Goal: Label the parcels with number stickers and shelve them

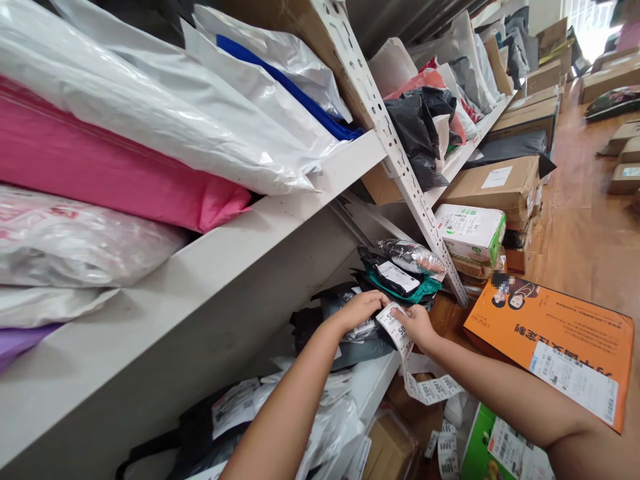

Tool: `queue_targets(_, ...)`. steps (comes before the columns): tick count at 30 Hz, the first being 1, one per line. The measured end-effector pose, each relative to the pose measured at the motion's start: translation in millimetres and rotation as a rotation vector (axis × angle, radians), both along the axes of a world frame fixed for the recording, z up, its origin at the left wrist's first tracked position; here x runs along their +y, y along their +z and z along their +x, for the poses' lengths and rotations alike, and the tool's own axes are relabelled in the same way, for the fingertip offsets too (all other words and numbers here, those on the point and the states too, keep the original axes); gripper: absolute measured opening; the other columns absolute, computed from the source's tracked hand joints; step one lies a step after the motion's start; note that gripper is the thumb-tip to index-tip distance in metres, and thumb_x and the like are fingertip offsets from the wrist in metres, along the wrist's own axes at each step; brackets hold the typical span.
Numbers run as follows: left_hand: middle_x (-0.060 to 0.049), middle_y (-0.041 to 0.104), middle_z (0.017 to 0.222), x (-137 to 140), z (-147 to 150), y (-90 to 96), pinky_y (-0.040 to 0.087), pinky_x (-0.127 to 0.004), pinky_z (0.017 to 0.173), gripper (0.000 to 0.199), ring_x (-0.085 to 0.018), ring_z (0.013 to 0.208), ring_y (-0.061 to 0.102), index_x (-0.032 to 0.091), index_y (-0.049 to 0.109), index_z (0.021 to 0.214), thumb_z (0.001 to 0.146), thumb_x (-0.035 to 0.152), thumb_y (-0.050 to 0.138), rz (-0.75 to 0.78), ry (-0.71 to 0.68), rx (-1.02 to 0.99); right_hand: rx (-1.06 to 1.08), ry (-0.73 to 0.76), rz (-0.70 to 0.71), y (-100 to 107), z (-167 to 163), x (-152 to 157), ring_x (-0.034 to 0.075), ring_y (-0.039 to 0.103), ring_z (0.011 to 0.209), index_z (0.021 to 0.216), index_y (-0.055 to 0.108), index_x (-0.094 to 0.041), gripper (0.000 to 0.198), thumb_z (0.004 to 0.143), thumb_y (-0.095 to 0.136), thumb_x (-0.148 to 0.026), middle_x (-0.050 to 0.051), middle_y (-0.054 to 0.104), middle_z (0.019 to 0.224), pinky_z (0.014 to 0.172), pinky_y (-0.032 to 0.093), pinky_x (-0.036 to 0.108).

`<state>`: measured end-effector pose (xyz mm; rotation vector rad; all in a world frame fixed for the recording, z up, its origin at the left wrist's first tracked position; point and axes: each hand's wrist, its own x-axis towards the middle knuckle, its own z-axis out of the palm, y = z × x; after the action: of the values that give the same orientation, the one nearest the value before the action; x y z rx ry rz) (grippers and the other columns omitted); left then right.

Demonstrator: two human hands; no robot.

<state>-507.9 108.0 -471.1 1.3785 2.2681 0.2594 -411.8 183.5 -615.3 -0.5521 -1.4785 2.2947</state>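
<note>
A long strip of numbered labels [397, 333] runs between my hands, curling down below them in a loose loop. My right hand [419, 325] pinches the strip near its upper end, thumb on top. Fingers bent, my left hand [364, 311] grips the strip's top end from the other side. Right behind and below them lies a stack of dark plastic parcels [343, 300] on the lower shelf. A black and teal parcel [400, 277] with a white label tops the pile, beside a clear-wrapped parcel [413, 255].
White metal shelving [300, 207] slants above my arms, loaded with white and pink bags. Its perforated upright [400, 153] stands just beyond my hands. An orange box [555, 340] and a green box [480, 440] sit at the right. More label strip [447, 450] hangs low.
</note>
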Motion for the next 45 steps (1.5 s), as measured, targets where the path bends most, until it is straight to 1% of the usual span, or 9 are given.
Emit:
queue_targets(5, -0.003, 0.063, 0.089, 4, 9, -2.9, 0.047, -0.029, 0.077, 0.023, -0.020, 0.083, 0.060, 0.019, 0.062, 0.084, 0.086, 0.040, 0.051, -0.062, 0.022, 0.187, -0.049, -0.084, -0.124, 4, -6, 1, 0.015, 0.050, 0.060, 0.059, 0.063, -0.015, 0.051, 0.051, 0.081, -0.061, 0.000, 0.060, 0.056, 0.057, 0.037, 0.028)
queue_targets(9, -0.008, 0.059, 0.100, 5, 18, -8.9, 0.045, -0.034, 0.088, 0.012, -0.024, 0.097, 0.059, 0.019, 0.060, 0.090, 0.088, 0.028, 0.052, -0.101, 0.028, 0.370, -0.017, 0.019, -0.241, 6, 1, 7, 0.018, 0.057, 0.057, 0.058, 0.066, -0.014, 0.051, 0.046, 0.084, -0.060, 0.003, 0.065, 0.056, 0.063, 0.045, 0.032)
queue_targets(14, -0.011, 0.060, 0.106, 8, 27, -7.4, 0.045, -0.034, 0.092, 0.023, -0.025, 0.102, 0.060, 0.016, 0.061, 0.099, 0.096, 0.031, 0.044, -0.187, 0.016, 0.490, 0.014, 0.060, -0.311, 6, 4, 16, 0.022, 0.064, 0.060, 0.060, 0.067, -0.015, 0.051, 0.038, 0.090, -0.055, 0.005, 0.069, 0.060, 0.065, 0.049, 0.034)
queue_targets(20, -0.017, 0.061, 0.113, 17, 41, -9.6, 0.047, -0.037, 0.089, 0.028, -0.028, 0.105, 0.061, 0.010, 0.059, 0.113, 0.098, 0.024, 0.040, -0.290, 0.076, 0.653, -0.027, 0.012, -0.348, 4, 0, 9, 0.022, 0.066, 0.063, 0.059, 0.065, -0.017, 0.045, 0.050, 0.088, -0.054, 0.006, 0.071, 0.063, 0.060, 0.048, 0.031)
queue_targets(32, -0.020, 0.064, 0.112, 16, 53, -14.1, 0.045, -0.044, 0.091, 0.033, -0.034, 0.111, 0.060, 0.007, 0.064, 0.112, 0.097, 0.025, 0.042, -0.306, 0.087, 0.799, -0.076, 0.167, -0.379, 1, 26, 11, 0.013, 0.059, 0.049, 0.060, 0.061, -0.016, 0.041, 0.050, 0.092, -0.042, 0.002, 0.066, 0.055, 0.050, 0.044, 0.025)
queue_targets(36, -0.019, 0.066, 0.107, 15, 53, -16.5, 0.046, -0.042, 0.089, 0.029, -0.033, 0.106, 0.062, 0.008, 0.066, 0.106, 0.096, 0.025, 0.045, -0.264, 0.116, 0.826, -0.055, 0.258, -0.348, 3, 44, 25, 0.014, 0.062, 0.053, 0.070, 0.067, -0.015, 0.046, 0.046, 0.092, -0.045, 0.002, 0.071, 0.063, 0.054, 0.047, 0.025)
queue_targets(40, -0.017, 0.065, 0.112, 4, 51, -23.7, 0.048, -0.037, 0.084, 0.030, -0.029, 0.102, 0.064, 0.009, 0.061, 0.116, 0.093, 0.027, 0.054, -0.099, 0.153, 0.885, 0.025, 0.563, -0.012, 9, 64, 61, 0.012, 0.060, 0.055, 0.064, 0.068, -0.014, 0.044, 0.046, 0.092, -0.047, 0.001, 0.070, 0.065, 0.052, 0.044, 0.022)
queue_targets(42, -0.013, 0.067, 0.114, -5, 48, -29.6, 0.047, -0.036, 0.086, 0.026, -0.026, 0.103, 0.063, 0.015, 0.062, 0.116, 0.092, 0.023, 0.056, 0.113, -0.014, 0.902, 0.113, 0.655, 0.123, 13, 71, 80, 0.011, 0.061, 0.060, 0.066, 0.071, -0.014, 0.041, 0.051, 0.091, -0.047, 0.001, 0.071, 0.072, 0.056, 0.045, 0.021)
queue_targets(45, -0.006, 0.073, 0.104, -14, 43, -37.4, 0.047, -0.036, 0.086, 0.021, -0.022, 0.099, 0.064, 0.022, 0.067, 0.104, 0.094, 0.015, 0.050, 0.331, -0.308, 0.844, 0.138, 0.675, 0.111, 17, 75, 97, 0.011, 0.061, 0.060, 0.075, 0.073, -0.014, 0.044, 0.057, 0.087, -0.052, 0.001, 0.070, 0.071, 0.058, 0.046, 0.022)
